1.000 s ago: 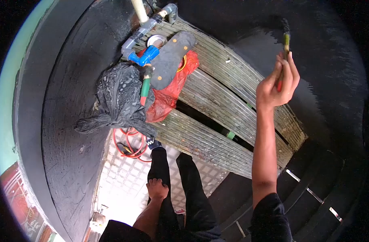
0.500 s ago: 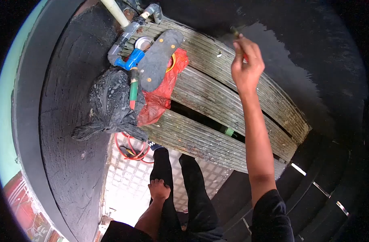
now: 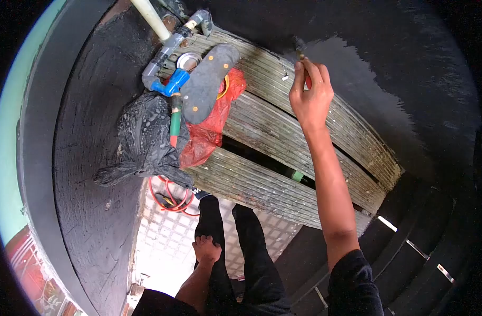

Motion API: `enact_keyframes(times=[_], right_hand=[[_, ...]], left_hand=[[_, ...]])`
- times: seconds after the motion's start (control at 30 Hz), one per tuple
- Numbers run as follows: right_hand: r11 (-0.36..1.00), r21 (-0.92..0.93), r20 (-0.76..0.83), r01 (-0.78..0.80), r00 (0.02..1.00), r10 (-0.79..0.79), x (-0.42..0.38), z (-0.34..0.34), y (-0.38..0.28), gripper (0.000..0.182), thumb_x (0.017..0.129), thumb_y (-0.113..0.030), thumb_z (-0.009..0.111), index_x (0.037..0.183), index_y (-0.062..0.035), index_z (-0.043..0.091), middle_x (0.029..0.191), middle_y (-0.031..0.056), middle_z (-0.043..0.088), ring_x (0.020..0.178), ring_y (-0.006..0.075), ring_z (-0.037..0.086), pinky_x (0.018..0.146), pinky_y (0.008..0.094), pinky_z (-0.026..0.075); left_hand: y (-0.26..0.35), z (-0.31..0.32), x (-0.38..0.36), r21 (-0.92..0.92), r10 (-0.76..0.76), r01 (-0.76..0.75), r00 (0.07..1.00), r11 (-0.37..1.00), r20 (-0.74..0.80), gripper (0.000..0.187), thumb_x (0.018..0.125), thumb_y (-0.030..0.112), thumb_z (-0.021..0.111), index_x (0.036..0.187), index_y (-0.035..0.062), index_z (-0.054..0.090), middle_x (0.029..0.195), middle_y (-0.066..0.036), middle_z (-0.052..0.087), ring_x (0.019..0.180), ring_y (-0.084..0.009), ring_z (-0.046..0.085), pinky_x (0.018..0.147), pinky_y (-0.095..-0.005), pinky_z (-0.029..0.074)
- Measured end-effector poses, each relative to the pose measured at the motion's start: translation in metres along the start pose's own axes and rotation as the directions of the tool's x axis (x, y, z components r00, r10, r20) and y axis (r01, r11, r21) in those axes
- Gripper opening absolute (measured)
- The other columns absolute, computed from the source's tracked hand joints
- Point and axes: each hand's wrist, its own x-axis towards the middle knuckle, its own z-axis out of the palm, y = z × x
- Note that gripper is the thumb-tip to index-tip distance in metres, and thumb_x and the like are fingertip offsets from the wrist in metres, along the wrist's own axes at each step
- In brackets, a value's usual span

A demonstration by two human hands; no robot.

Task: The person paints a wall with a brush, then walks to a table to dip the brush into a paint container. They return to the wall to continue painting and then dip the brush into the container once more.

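Note:
My right hand [image 3: 312, 97] is closed on a paintbrush [image 3: 301, 55], with a bit of its red handle showing by the palm. The bristle end is dark and touches or almost touches the dark wall [image 3: 357, 26], beside the border of a lighter grey patch [image 3: 351, 68]. Below the hand runs a grooved plank bench [image 3: 272, 116]. My left hand [image 3: 206, 249] lies over my leg near the knee, fingers resting on the black trousers, with nothing in it.
A grey insole-shaped piece [image 3: 209, 79], a red plastic bag [image 3: 212, 131] and a round tin [image 3: 188, 61] lie at the bench's left end. Grey pipes with a blue fitting [image 3: 172, 81] stand beside a knotted black bag [image 3: 146, 131]. A red hose [image 3: 169, 203] coils on the tiled floor.
My right hand has moved slightly left and down along the wall with the paintbrush. My left hand stays on my leg. The view has shifted a little.

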Motion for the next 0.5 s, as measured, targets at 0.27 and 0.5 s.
enact_keyframes(times=[0.27, 0.5], right_hand=[[0.934, 0.121, -0.414, 0.335, 0.873, -0.259, 0.055, -0.020, -0.018, 0.012, 0.090, 0.004, 0.069, 0.102, 0.0035, 0.071, 0.098, 0.0167, 0.072, 0.093, 0.0279, 0.072, 0.080, 0.0361, 0.058], [0.955, -0.025, -0.335, 0.295, 0.898, -0.286, 0.036, -0.006, -0.022, 0.015, 0.089, 0.004, 0.069, 0.104, 0.0017, 0.069, 0.099, 0.0192, 0.068, 0.091, 0.0313, 0.071, 0.080, 0.0379, 0.057]], left_hand=[[-0.003, 0.003, 0.001, -0.014, 0.009, -0.010, 0.999, 1.000, -0.042, 0.031, 0.076, 0.031, 0.065, 0.097, 0.0093, 0.069, 0.106, -0.011, 0.066, 0.109, -0.0315, 0.060, 0.089, -0.0501, 0.045], [0.000, -0.011, 0.001, -0.010, -0.015, 0.015, 0.999, 1.000, 0.039, 0.033, 0.078, 0.031, 0.062, 0.102, 0.0095, 0.070, 0.111, -0.011, 0.064, 0.112, -0.0301, 0.056, 0.095, -0.0464, 0.043]])
